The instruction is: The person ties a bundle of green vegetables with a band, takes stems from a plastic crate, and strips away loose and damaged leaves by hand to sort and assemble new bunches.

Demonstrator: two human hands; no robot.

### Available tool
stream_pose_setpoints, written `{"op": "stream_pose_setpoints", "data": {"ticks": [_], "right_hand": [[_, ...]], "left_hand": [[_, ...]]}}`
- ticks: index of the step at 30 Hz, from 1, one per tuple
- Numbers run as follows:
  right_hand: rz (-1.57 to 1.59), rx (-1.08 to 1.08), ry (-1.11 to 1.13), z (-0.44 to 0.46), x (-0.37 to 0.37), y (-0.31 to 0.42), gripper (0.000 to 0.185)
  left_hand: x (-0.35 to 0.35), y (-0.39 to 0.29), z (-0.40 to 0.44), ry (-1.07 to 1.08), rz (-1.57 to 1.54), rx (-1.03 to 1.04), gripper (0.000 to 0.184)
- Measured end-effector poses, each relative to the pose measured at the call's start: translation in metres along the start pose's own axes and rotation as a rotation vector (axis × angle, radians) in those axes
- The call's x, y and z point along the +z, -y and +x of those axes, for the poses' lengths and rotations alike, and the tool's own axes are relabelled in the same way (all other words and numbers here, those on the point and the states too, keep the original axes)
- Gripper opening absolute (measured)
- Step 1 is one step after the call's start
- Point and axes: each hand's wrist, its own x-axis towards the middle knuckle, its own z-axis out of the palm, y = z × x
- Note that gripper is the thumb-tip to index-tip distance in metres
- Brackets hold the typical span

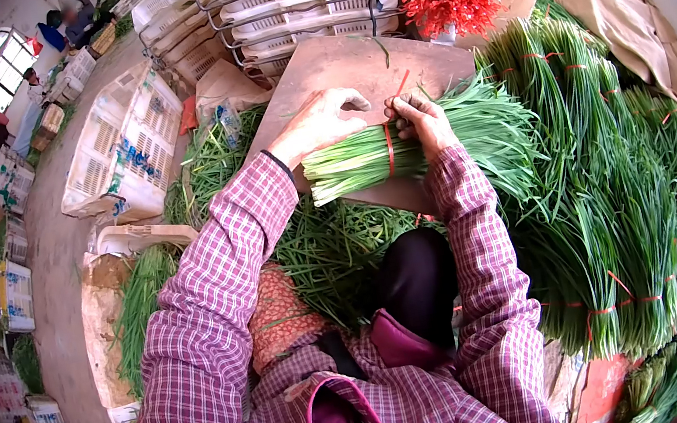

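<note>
Clock: centred on the red tie (pixel 390 150), twelve pointing away from the wearer.
Bundle: here it is, green stalks (pixel 350 170) lying flat across the near part of the brown board (pixel 316 69), right in front of the wearer.
Long axis: close to nine-to-three, pale cut ends at nine, leafy tips fanning out to three.
Red tie: across that axis, a band running twelve to six, nearer the cut ends than the tips.
Right hand: (pixel 425 120) it's the closer one, just off the band at one o'clock, fingertips bunched and pinching the tie at its twelve o'clock edge; a loose end pokes up towards one.
Left hand: (pixel 319 123) out at ten o'clock, over the cut-end half, thumb and forefinger curved apart with a gap between; whether the palm presses the stalks, I can't tell.
Key relation: everything hangs on that twelve o'clock spot, where the pinch meets the band, square to the stalks.
Tied bunches: (pixel 608 178) heaped from two round to five.
</note>
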Motion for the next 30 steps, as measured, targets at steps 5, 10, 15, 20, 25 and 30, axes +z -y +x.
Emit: {"op": "stream_pose_setpoints", "data": {"ticks": [5, 10, 15, 20, 25, 30], "right_hand": [[0.03, -0.039, -0.009, 0.007, 0.003, -0.001, 0.016], [0.045, -0.016, -0.012, 0.002, 0.0, -0.007, 0.016], [-0.003, -0.03, -0.023, 0.002, -0.001, -0.006, 0.017], [-0.035, -0.052, -0.006, 0.004, 0.0, -0.006, 0.018], [-0.067, -0.069, -0.007, 0.006, 0.0, -0.008, 0.019], [-0.097, -0.087, -0.011, 0.004, 0.002, -0.006, 0.021]], "left_hand": [[0.008, 0.002, -0.023, -0.193, 0.011, 0.082, 0.014], [0.029, -0.007, -0.055, -0.279, 0.345, 0.201, 0.011], [0.05, -0.011, -0.064, -0.404, 0.493, 0.214, 0.018], [0.062, -0.014, -0.064, -0.496, 0.599, 0.212, 0.016], [0.069, -0.014, -0.066, -0.556, 0.659, 0.229, 0.016], [0.066, -0.017, -0.067, -0.607, 0.587, 0.228, 0.016]]}}
